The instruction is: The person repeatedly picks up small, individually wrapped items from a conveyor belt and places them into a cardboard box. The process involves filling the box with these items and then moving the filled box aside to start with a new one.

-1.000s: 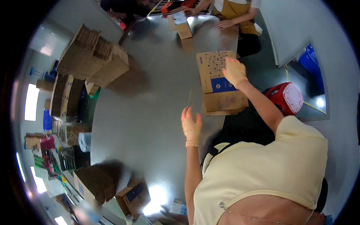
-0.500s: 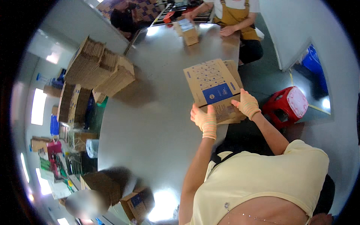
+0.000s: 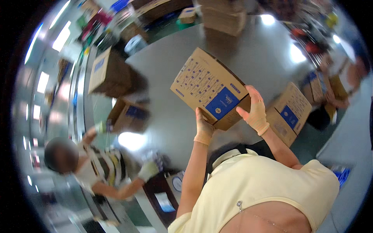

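I hold a brown cardboard carton [image 3: 208,83] tilted above the metal table. Its upper face has rows of small blue marks and a blue panel, and a narrow darker side shows along its far right edge. My left hand [image 3: 204,128], in a thin fingerless glove, grips the near left edge with the thumb on top. My right hand [image 3: 254,110], gloved alike, is at the near right corner, thumb and fingers about the edge. To the right of that hand lie flat cartons [image 3: 289,114] with the same print.
The metal table [image 3: 167,58] curves around in front. At its left stand a carton [image 3: 110,73] and an open box [image 3: 130,116]. A stack of folded cardboard [image 3: 223,17] is at the far side. One co-worker [image 3: 105,167] works at the left, another [image 3: 342,85] at the right with a box.
My view has swung left, bringing the left co-worker into sight. The carton has come away from the flat pile in both hands and now shows some depth. Those flat cartons now appear farther right.
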The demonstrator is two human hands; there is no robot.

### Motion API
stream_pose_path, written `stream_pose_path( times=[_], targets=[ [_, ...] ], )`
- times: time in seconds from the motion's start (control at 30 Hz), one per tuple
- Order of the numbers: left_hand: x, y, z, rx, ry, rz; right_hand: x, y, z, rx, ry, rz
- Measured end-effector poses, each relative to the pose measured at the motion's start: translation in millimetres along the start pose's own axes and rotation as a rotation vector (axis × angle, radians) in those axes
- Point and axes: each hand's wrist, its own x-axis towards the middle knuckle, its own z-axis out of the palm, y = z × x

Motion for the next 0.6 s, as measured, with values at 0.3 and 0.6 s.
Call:
stream_pose_path(
  times=[0.3,0.6],
  targets=[
    [-35,-139,-6,-0.410,0.311,0.139,87,-48,-13,0.306,-0.680,-0.493],
    [-59,-122,-136,0.495,0.536,0.246,33,-102,18,0.056,-1.216,-0.536]
  ],
)
